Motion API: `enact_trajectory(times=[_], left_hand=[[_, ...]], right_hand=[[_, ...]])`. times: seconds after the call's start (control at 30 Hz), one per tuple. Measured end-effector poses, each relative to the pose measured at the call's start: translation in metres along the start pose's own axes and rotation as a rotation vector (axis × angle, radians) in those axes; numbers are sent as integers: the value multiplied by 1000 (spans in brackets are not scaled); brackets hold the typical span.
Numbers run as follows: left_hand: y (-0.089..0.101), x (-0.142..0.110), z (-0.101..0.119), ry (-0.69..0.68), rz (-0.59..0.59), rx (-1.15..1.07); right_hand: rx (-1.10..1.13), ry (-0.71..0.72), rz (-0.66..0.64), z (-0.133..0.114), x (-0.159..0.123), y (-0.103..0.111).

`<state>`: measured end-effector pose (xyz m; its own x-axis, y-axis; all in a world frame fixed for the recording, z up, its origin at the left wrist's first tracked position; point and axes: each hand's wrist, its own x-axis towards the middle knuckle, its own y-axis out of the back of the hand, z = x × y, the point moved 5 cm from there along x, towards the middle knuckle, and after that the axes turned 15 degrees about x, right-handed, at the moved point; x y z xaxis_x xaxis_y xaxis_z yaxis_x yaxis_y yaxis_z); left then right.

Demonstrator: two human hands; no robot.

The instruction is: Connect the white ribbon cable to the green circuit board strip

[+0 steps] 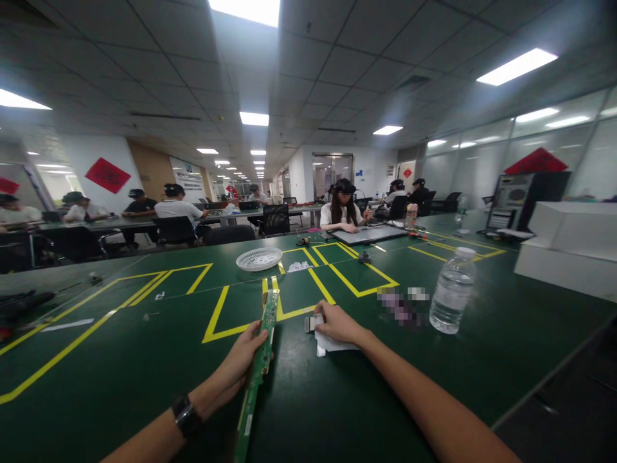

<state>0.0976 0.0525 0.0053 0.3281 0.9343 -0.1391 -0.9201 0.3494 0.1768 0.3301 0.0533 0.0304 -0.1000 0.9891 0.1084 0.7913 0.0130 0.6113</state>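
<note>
My left hand (251,352) is closed around a long, narrow green circuit board (263,360), tilted with its far end pointing away from me. A dark watch is on that wrist. To the right, my right hand (340,323) has its thumb and fingers pinched at a white, paper-like piece (332,342) just over the table. A small grey block with a ribbed face (309,324) shows at the fingertips. Whether the block is joined to the white piece, I cannot tell. A gap of bare table separates the two hands.
On the green table (159,399) are yellow tape outlines, a white plastic basket (259,259) and crumpled white scraps (299,266). A water bottle (452,292) stands at right, near white boxes (569,251). Across the table, a person (342,212) handles a flat panel (364,234).
</note>
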Motion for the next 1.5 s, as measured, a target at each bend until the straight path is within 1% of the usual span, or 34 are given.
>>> enact_trajectory(times=[0.03,0.1,0.2,0.27,0.33,0.5,0.67,0.87,0.97,1.07,1.27,1.5], left_hand=[[-3,0,-1,-19,10,-13],[-7,-2,-1,-71,21,-22],[-8,-5,-2,-116,38,-36],[-7,-6,-2,-132,46,-51],[-7,-7,0,-136,46,-55],[-10,-9,5,-142,7,-49],[-11,-10,6,-169,-27,-89],[-12,-9,4,-184,-36,-128],[-12,-9,5,-184,-38,-128],[-11,-10,7,-193,-43,-138],[-15,-12,11,-206,-109,-108],[-20,-12,10,-235,-154,-112]], right_hand=[[89,23,-31,-4,0,-6],[277,46,-134,-15,-3,-20],[543,11,-270,-32,-11,-40],[678,-37,-300,-40,-15,-51],[742,-73,-304,-44,-18,-57],[783,-48,-309,-43,-18,-63],[857,-110,-284,-37,-16,-63],[856,-54,-225,-48,-19,-62],[814,-70,-221,-48,-21,-65],[791,-34,-201,-46,-19,-67],[898,-31,-283,-44,-18,-72],[900,-66,-261,-42,-20,-74]])
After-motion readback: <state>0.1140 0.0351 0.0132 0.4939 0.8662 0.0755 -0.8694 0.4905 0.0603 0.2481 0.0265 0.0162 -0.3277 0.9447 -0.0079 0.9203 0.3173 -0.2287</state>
